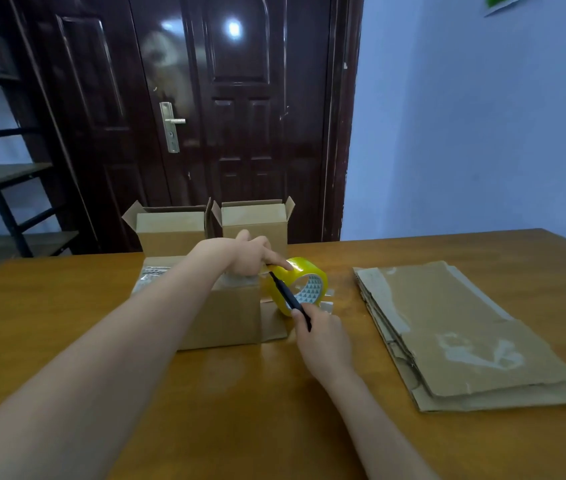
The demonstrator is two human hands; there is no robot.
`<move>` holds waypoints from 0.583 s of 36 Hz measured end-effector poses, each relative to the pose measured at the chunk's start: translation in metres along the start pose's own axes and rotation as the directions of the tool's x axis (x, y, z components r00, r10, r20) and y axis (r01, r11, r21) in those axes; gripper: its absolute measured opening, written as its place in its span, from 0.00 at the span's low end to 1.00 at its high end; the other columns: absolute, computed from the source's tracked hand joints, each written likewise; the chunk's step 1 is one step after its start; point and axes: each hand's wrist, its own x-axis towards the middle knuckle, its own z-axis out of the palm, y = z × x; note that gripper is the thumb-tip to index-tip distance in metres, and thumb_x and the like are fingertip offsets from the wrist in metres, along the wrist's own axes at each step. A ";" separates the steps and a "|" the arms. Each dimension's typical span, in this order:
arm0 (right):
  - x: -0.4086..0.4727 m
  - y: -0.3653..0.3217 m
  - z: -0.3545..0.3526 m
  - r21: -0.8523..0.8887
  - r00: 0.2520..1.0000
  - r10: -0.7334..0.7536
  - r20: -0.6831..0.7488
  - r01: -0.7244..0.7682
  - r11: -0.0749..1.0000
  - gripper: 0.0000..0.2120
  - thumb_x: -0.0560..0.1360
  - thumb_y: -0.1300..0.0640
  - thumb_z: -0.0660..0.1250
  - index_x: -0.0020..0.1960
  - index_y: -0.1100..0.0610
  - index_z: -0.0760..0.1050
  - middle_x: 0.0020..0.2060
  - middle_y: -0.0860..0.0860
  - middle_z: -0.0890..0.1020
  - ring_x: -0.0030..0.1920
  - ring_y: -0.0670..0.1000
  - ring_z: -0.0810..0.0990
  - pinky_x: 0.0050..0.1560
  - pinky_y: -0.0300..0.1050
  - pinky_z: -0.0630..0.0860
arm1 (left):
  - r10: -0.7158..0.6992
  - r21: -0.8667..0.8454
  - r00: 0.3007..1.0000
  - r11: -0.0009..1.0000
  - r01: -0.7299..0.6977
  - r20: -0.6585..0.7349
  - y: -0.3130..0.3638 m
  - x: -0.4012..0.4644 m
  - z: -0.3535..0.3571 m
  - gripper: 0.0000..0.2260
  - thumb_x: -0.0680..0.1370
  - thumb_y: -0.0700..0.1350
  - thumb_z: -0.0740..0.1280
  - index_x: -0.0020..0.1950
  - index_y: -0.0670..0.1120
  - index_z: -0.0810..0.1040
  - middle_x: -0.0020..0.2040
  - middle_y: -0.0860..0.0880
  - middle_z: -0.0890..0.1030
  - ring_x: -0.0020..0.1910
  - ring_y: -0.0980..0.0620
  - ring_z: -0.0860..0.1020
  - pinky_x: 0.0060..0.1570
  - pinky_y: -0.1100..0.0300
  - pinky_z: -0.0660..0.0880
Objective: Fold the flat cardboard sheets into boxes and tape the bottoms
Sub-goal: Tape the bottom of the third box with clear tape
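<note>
Two finished boxes stand open-topped at twelve o'clock on the tabletop. The third box lies bottom-up before me, its seam under tape. My left hand curls over the yellow tape roll, forefinger pressing its rim; my right hand pinches a black cutter laid across the roll, so I judge the strip is about to be severed. Flat cardboard sheets wait at three o'clock.

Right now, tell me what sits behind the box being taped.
Two folded boxes, left and right, stand side by side behind the box being taped, top flaps open. Their insides and bases are hidden.
</note>
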 end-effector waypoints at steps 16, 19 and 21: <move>-0.016 -0.003 0.016 -0.172 0.990 -0.027 0.137 0.051 0.984 0.13 0.81 0.48 0.53 0.54 0.54 0.73 0.49 0.52 0.78 0.41 0.49 0.78 0.38 0.41 0.73 | -0.004 0.010 1.000 1.000 0.004 0.014 -0.001 -0.001 0.003 0.36 0.76 0.31 0.52 0.70 0.71 0.59 0.63 0.54 0.60 0.63 0.48 0.58 0.69 0.46 0.60; -0.016 0.001 0.014 -0.134 0.993 -0.026 0.116 0.042 0.990 0.12 0.81 0.49 0.54 0.51 0.53 0.74 0.43 0.51 0.78 0.39 0.48 0.77 0.37 0.42 0.75 | 0.001 0.047 1.000 0.999 -0.002 0.020 -0.003 0.004 0.005 0.38 0.76 0.31 0.52 0.69 0.73 0.57 0.66 0.54 0.60 0.63 0.48 0.58 0.68 0.45 0.61; -0.017 0.004 0.009 -0.106 0.994 -0.026 0.104 0.038 0.994 0.10 0.81 0.50 0.54 0.47 0.51 0.72 0.38 0.48 0.77 0.34 0.44 0.74 0.32 0.36 0.70 | 0.000 0.060 1.000 0.998 0.000 0.012 -0.004 0.005 0.005 0.36 0.77 0.32 0.52 0.70 0.73 0.56 0.67 0.53 0.59 0.64 0.47 0.58 0.69 0.44 0.61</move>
